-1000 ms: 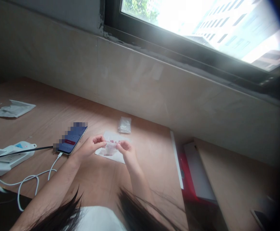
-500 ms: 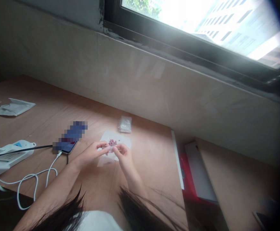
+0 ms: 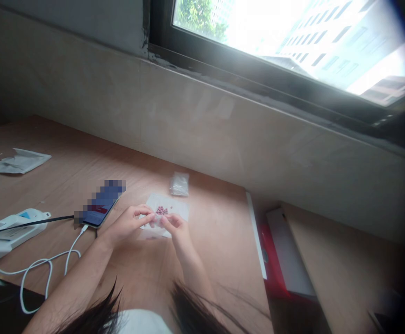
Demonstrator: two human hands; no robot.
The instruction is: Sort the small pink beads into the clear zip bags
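- Fingers (image 3: 145, 215) of the left hand (image 3: 127, 227) and right hand (image 3: 174, 229) curled inward, tips nearly meeting; whether they grip anything cannot be told.
- Cluster of pink beads (image 3: 161, 210) sits just beyond the fingertips, on a white paper sheet (image 3: 179, 208).
- Clear plastic bag (image 3: 179, 184) lies beyond the sheet, apart from it, on a wooden table (image 3: 216, 241).
- Smartphone (image 3: 101, 208) lies near the left hand, with a white charging cable (image 3: 70, 248) attached.
- White power strip (image 3: 7, 236) and folded white paper (image 3: 19, 161) lie further left.
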